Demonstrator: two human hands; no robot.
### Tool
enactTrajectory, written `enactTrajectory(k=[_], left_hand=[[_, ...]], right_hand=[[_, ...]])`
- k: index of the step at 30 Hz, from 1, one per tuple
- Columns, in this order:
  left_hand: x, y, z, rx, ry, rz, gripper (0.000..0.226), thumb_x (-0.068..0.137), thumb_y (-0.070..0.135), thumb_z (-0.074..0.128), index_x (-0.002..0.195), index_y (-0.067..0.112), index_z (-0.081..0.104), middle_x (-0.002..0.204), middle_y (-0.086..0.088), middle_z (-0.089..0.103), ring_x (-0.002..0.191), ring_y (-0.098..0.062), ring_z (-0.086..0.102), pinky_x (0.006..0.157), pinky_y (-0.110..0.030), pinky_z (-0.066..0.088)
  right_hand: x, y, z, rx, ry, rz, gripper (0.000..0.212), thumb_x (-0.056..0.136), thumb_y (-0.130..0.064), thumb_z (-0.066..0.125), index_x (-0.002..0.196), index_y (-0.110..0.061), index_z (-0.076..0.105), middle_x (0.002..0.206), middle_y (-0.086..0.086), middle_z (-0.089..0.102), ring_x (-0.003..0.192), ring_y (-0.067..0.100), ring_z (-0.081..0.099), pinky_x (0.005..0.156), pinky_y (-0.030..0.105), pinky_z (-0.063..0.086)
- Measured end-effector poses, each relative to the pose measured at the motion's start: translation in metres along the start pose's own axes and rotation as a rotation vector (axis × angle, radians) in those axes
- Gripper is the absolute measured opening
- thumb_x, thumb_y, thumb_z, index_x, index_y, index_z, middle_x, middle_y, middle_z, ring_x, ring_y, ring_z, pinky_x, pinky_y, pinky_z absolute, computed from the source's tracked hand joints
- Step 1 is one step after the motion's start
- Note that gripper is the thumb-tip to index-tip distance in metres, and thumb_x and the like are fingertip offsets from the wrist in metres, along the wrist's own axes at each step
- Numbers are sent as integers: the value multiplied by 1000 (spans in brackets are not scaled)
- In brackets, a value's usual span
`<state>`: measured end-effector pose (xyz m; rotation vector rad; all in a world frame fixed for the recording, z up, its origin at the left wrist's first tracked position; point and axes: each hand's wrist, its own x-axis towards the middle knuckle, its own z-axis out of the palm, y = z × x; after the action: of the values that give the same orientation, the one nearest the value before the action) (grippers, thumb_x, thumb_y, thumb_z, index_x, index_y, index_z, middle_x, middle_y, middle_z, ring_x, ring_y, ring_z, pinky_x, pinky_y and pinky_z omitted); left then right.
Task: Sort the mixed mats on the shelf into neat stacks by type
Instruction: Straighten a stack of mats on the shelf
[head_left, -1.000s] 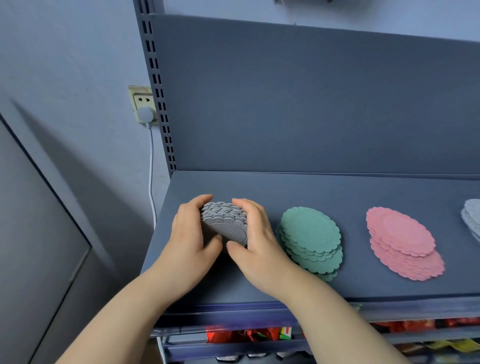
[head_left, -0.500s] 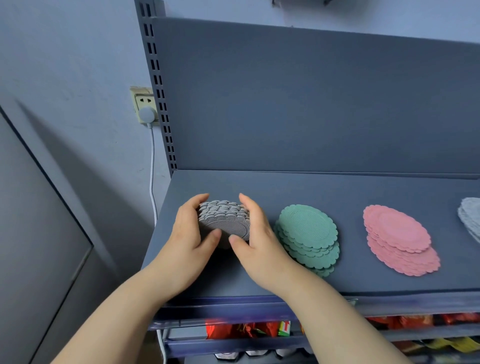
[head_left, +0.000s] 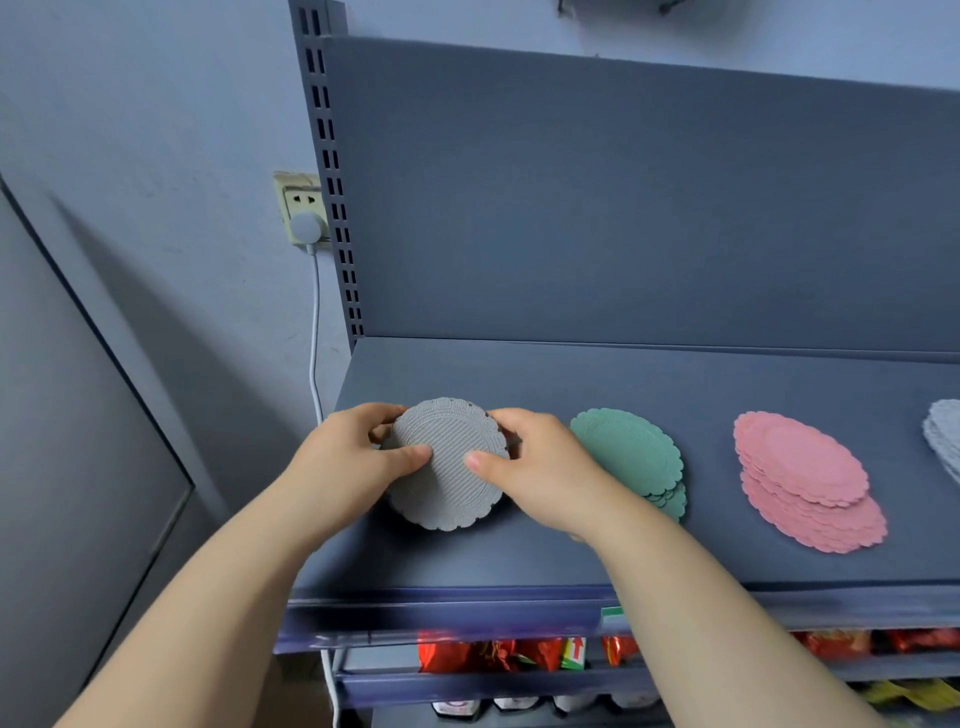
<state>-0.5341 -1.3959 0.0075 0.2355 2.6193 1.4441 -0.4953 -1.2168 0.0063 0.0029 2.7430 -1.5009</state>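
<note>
Shelf: blue-grey metal deck w/ upright back panel, slotted post at L end. Wall socket w/ round plug and white cable sits just L of the post. Snack packets on the tier below.

Item in hand: grey mats, round, scalloped rim, at the L end of the deck. Only the top face shows, so count under it can't be confirmed. Face is tipped toward the viewer, far rim raised, near rim low by the deck. Contact w/ deck: cannot tell.

Hands: left hand grasps the L rim, thumb on the face, fingers curled behind. Right hand mirrors it on the R rim, thumb on the face. Both clamped on the same item, which lies squarely between them.

Other stacks, L to R: green stack just beside the R hand, its L rim hidden behind that hand; pink stack well apart, fanned toward the front edge; pale stack cut by the frame edge.

Assessment: colours look separated already; step appears to be squaring the grey lot. Being round, it has no long axis. What matters is tilt: near rim down, so laying it flat means lowering the far rim. R hand is nearer the green stack and could nudge it on withdrawal.
</note>
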Motion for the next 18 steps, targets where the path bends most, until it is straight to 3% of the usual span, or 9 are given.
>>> enactTrajectory(k=[2,5,7,9,11,15,18], left_hand=[[5,0,0,176,0,14,28,81,28,70,108,23,65,82,10,62,80,-13,59,72,-25,45],[8,0,5,450,21,68,25,87,35,61,105,17,62,70,14,49,70,-13,47,53,-18,31],[7,-1,7,516,31,79,34,87,39,59,113,17,59,80,10,56,81,-18,51,58,-18,33],[7,-4,8,555,84,140,46,85,39,63,125,18,54,108,0,61,103,-23,53,80,-24,39],[8,-7,9,552,151,222,48,82,32,69,126,18,55,118,-4,56,112,-27,48,93,-30,35],[7,-4,13,593,139,373,27,78,14,72,105,13,66,97,-4,62,96,-29,54,79,-34,42],[9,5,17,681,108,390,25,80,7,66,103,15,68,99,-3,64,97,-28,54,77,-34,45]], right_hand=[[5,-1,3,-146,26,31,21,84,-26,62,104,-21,62,97,-6,67,90,16,62,83,34,50],[13,-3,9,-385,37,82,34,86,-34,59,115,-17,57,113,1,61,105,22,54,82,28,42],[17,-3,9,-443,31,109,42,86,-37,60,121,-15,53,120,5,57,112,24,49,84,28,39],[21,-2,8,-468,48,104,45,84,-38,63,120,-13,53,121,7,54,114,24,47,88,29,39],[21,-2,9,-453,100,64,46,81,-37,66,118,-12,53,120,6,53,114,23,46,92,31,39],[11,3,8,-446,196,-124,41,82,-32,66,118,-14,54,116,2,54,112,19,43,92,24,33],[1,15,-13,-358,257,-148,37,82,-29,67,115,-15,58,111,-2,57,107,15,48,89,21,35]])
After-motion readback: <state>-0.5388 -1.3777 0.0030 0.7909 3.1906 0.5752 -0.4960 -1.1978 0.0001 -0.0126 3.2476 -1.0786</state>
